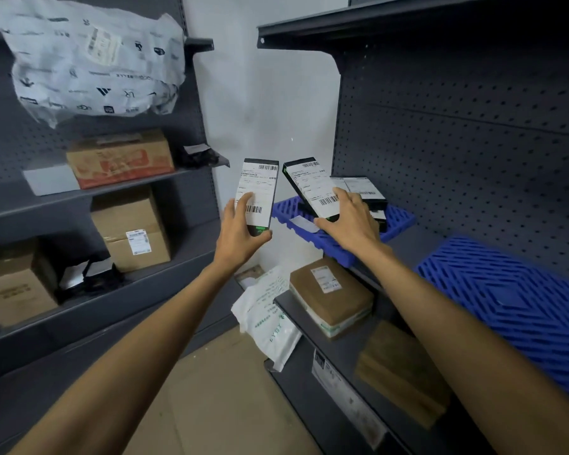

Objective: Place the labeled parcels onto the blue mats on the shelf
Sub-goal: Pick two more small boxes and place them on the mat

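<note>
Left parcel — black, white label, upright in air between shelf units; left hand fingers wrapped round lower end. Right parcel — tilted over far blue mat, gripped by right hand. Stacked parcels on mat behind. Near blue mat on same shelf.

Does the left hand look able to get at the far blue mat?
Probably not cleanly: the right hand and its tilted parcel sit over the far blue mat, right in the path, and the left hand grips an upright parcel.
</note>
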A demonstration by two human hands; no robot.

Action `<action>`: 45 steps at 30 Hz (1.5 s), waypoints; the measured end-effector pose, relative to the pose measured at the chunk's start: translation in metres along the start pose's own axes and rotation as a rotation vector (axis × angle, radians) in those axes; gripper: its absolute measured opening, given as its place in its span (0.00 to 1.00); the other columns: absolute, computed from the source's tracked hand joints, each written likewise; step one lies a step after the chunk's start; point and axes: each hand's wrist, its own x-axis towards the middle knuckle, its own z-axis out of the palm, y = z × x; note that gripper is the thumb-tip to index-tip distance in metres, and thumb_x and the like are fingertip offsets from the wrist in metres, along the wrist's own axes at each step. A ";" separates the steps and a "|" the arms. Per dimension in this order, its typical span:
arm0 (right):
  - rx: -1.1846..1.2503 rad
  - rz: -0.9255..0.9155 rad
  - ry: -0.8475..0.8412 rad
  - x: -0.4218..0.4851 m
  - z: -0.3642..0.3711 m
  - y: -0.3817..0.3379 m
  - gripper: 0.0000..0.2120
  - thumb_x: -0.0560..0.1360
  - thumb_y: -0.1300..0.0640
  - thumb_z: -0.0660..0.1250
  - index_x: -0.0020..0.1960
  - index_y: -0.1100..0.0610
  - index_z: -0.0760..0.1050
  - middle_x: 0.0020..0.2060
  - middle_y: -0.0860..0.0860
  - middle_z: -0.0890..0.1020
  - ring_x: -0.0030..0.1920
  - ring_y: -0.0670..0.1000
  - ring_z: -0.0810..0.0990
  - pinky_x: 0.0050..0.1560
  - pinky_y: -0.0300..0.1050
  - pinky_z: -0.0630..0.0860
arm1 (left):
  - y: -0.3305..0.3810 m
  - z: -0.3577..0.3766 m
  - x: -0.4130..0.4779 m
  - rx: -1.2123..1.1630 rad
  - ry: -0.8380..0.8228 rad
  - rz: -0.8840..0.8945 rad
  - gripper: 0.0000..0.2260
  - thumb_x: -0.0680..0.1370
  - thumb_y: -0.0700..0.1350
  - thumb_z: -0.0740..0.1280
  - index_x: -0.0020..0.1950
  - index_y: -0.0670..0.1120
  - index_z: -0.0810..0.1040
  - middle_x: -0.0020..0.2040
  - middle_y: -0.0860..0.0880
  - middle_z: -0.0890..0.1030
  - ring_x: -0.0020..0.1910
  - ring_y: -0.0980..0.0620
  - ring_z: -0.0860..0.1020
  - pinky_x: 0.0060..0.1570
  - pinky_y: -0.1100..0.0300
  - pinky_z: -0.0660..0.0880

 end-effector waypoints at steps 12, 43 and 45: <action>-0.123 0.398 0.110 0.104 0.043 0.010 0.39 0.74 0.39 0.68 0.77 0.54 0.58 0.73 0.58 0.64 0.71 0.61 0.66 0.60 0.57 0.72 | -0.044 0.075 0.180 -0.127 -0.333 0.305 0.40 0.72 0.47 0.75 0.78 0.46 0.56 0.74 0.43 0.63 0.71 0.46 0.64 0.64 0.51 0.70; -0.099 0.547 0.087 0.116 0.050 0.028 0.25 0.82 0.48 0.60 0.76 0.56 0.63 0.74 0.54 0.64 0.70 0.57 0.68 0.66 0.53 0.70 | -0.004 0.188 0.276 -0.115 -0.756 0.568 0.21 0.78 0.54 0.69 0.66 0.44 0.75 0.68 0.43 0.73 0.70 0.45 0.69 0.69 0.53 0.66; -0.131 0.524 0.066 0.106 0.042 0.030 0.24 0.82 0.49 0.60 0.75 0.55 0.62 0.73 0.54 0.64 0.70 0.57 0.68 0.65 0.54 0.71 | 0.003 0.183 0.271 -0.115 -0.741 0.591 0.20 0.79 0.53 0.67 0.66 0.43 0.76 0.68 0.44 0.75 0.68 0.46 0.71 0.67 0.54 0.67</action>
